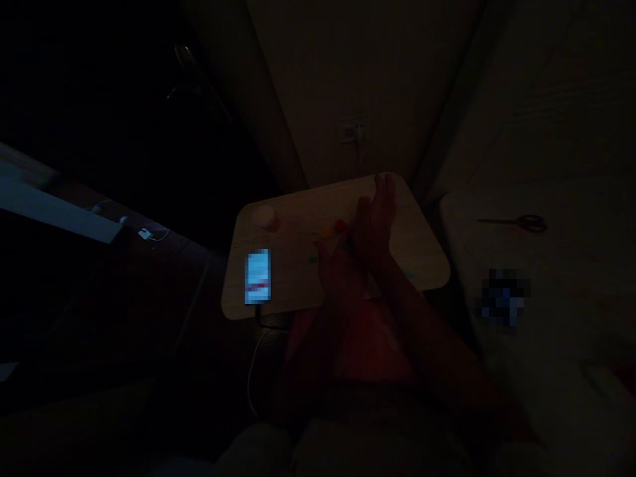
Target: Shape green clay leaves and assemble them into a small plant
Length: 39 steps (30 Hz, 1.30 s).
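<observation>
The room is very dark. My right hand (378, 211) reaches over a small wooden table (427, 258) with its fingers stretched out flat toward the far edge, holding nothing I can see. My left hand (338, 270) sits just left of it and lower, over the table's middle; its fingers are lost in shadow. Small coloured pieces lie around the hands, one of them red (340, 225). A lit phone (258, 276) lies on the table's front left, and a pale pink cup (266, 217) stands behind it.
A cable (252, 377) runs down from the phone. To the right is a white bed surface (546, 344) with scissors (521, 222) lying on it. A wall socket (354, 131) sits behind the table. Pink cloth (372, 344) lies below my arms.
</observation>
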Available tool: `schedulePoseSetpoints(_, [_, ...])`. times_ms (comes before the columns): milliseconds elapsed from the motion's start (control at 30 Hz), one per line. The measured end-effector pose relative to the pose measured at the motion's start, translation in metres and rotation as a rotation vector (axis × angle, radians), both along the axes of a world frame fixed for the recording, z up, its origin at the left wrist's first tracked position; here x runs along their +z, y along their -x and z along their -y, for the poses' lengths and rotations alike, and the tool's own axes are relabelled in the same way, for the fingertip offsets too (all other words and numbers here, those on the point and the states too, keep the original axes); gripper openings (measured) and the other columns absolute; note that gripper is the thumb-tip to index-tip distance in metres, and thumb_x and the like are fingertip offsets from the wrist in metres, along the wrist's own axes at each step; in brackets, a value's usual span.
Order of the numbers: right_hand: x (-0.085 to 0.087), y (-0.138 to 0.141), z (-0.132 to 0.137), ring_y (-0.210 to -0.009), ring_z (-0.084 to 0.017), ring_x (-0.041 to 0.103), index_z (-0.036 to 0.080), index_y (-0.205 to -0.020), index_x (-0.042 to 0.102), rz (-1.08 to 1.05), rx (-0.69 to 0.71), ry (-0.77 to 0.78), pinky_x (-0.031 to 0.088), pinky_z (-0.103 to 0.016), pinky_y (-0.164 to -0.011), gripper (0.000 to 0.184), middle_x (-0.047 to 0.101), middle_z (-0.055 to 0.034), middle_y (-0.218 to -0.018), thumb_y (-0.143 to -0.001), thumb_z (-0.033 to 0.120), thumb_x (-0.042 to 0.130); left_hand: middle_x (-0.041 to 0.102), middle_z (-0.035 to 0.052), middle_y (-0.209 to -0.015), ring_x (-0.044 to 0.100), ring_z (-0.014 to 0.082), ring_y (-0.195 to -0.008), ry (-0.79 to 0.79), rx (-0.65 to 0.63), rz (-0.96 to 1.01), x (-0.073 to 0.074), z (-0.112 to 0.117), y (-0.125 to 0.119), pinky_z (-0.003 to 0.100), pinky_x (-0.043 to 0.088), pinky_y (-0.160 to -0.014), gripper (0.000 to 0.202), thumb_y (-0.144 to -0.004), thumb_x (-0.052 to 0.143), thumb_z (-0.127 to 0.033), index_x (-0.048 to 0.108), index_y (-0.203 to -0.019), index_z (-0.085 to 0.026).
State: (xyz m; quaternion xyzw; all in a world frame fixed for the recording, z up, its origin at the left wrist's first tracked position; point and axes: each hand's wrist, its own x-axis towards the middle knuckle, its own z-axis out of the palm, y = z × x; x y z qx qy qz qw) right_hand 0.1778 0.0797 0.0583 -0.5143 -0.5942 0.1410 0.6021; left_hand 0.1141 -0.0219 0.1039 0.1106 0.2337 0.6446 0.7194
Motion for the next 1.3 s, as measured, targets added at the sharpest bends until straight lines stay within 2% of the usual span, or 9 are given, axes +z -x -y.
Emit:
schedulePoseSetpoints(133, [-0.003, -0.014, 0.003, -0.147, -0.030, 0.046, 0.023, -0.150, 0.052, -0.175, -0.038, 0.004, 0.034, -0.060, -0.124, 0.071, 0.051, -0.0178, -0.152, -0.107, 0.068, 0.018, 0.069, 0.0186, -0.140, 0.055, 0.0317, -0.146, 0.022, 0.014, 0.007, -0.006, -0.004, 0.008, 0.049, 0.042, -0.125, 0.076, -0.105, 0.024, -0.067, 0.068, -0.132, -0.011])
schedulePoseSetpoints(267, [0.010, -0.036, 0.031, -0.120, -0.026, 0.065, 0.024, -0.121, 0.069, -0.271, 0.086, 0.092, 0.054, -0.048, -0.103, 0.060, 0.067, -0.0132, -0.130, -0.106, 0.067, 0.030, 0.075, 0.0164, -0.122, 0.070, 0.0291, -0.123, 0.035, 0.064, 0.011, -0.011, -0.007, 0.016, 0.049, 0.049, -0.115, 0.065, -0.106, 0.029, -0.060, 0.070, -0.125, -0.014])
schedulePoseSetpoints(400, [0.021, -0.051, 0.068, -0.085, -0.021, 0.068, 0.022, -0.096, 0.072, -0.311, 0.149, 0.189, 0.056, -0.036, -0.078, 0.047, 0.074, -0.0078, -0.101, -0.101, 0.064, 0.050, 0.068, 0.0084, -0.086, 0.066, 0.0189, -0.079, -0.014, 0.034, 0.066, -0.016, -0.008, 0.022, 0.037, 0.057, -0.084, 0.057, -0.107, 0.031, -0.057, 0.072, -0.106, -0.017])
schedulePoseSetpoints(500, [0.020, -0.056, 0.086, -0.079, -0.020, 0.066, 0.022, -0.088, 0.072, -0.372, 0.197, 0.201, 0.054, -0.034, -0.072, 0.043, 0.073, -0.0056, -0.090, -0.099, 0.062, 0.058, 0.055, 0.0046, -0.075, 0.055, 0.0160, -0.066, -0.001, 0.028, 0.060, -0.018, -0.009, 0.026, 0.030, 0.051, -0.065, 0.054, -0.107, 0.030, -0.056, 0.066, -0.090, -0.019])
schedulePoseSetpoints(700, [0.006, -0.057, 0.087, -0.081, -0.021, 0.068, 0.026, -0.094, 0.075, -0.856, 0.378, 0.253, 0.057, -0.036, -0.071, 0.048, 0.072, -0.0047, -0.089, -0.094, 0.072, 0.059, 0.042, 0.0002, -0.071, 0.040, 0.0134, -0.060, 0.015, 0.048, -0.018, -0.018, -0.011, 0.032, 0.026, 0.043, -0.058, 0.040, -0.109, 0.035, -0.041, 0.052, -0.079, -0.020])
schedulePoseSetpoints(867, [0.003, -0.058, 0.082, -0.078, -0.022, 0.070, 0.028, -0.092, 0.073, -1.224, 0.403, 0.300, 0.064, -0.045, -0.082, 0.054, 0.068, -0.0022, -0.084, -0.089, 0.079, 0.057, 0.030, -0.0037, -0.064, 0.031, 0.0113, -0.054, -0.036, 0.049, -0.087, -0.013, -0.011, 0.035, 0.024, 0.035, -0.052, 0.040, -0.107, 0.047, -0.039, 0.047, -0.072, -0.020])
schedulePoseSetpoints(1067, [0.005, -0.057, 0.081, -0.076, -0.021, 0.069, 0.024, -0.091, 0.069, -1.354, 0.398, 0.285, 0.064, -0.055, -0.092, 0.061, 0.066, -0.0020, -0.084, -0.086, 0.084, 0.058, 0.021, -0.0080, -0.051, 0.025, 0.0092, -0.047, -0.193, 0.079, -0.276, -0.005, -0.006, 0.036, 0.023, 0.035, -0.053, 0.026, -0.098, 0.067, -0.038, 0.068, -0.081, -0.019])
schedulePoseSetpoints(1200, [0.006, -0.056, 0.082, -0.080, -0.023, 0.070, 0.022, -0.091, 0.069, -1.396, 0.382, 0.313, 0.063, -0.058, -0.093, 0.069, 0.066, -0.0041, -0.085, -0.086, 0.089, 0.052, 0.034, -0.0068, -0.047, 0.034, 0.0092, -0.046, -0.446, 0.047, -0.442, 0.014, 0.014, 0.040, 0.025, 0.037, -0.053, 0.034, -0.081, 0.082, -0.053, 0.076, -0.085, -0.020])
schedulePoseSetpoints(1300, [0.011, -0.057, 0.083, -0.083, -0.025, 0.070, 0.021, -0.093, 0.070, -1.424, 0.341, 0.340, 0.062, -0.059, -0.094, 0.072, 0.066, -0.0051, -0.085, -0.090, 0.089, 0.045, 0.043, -0.0051, -0.046, 0.038, 0.0115, -0.044, -0.507, -0.110, -0.632, 0.040, 0.048, 0.047, 0.029, 0.039, -0.050, 0.045, -0.079, 0.078, -0.068, 0.077, -0.086, -0.024])
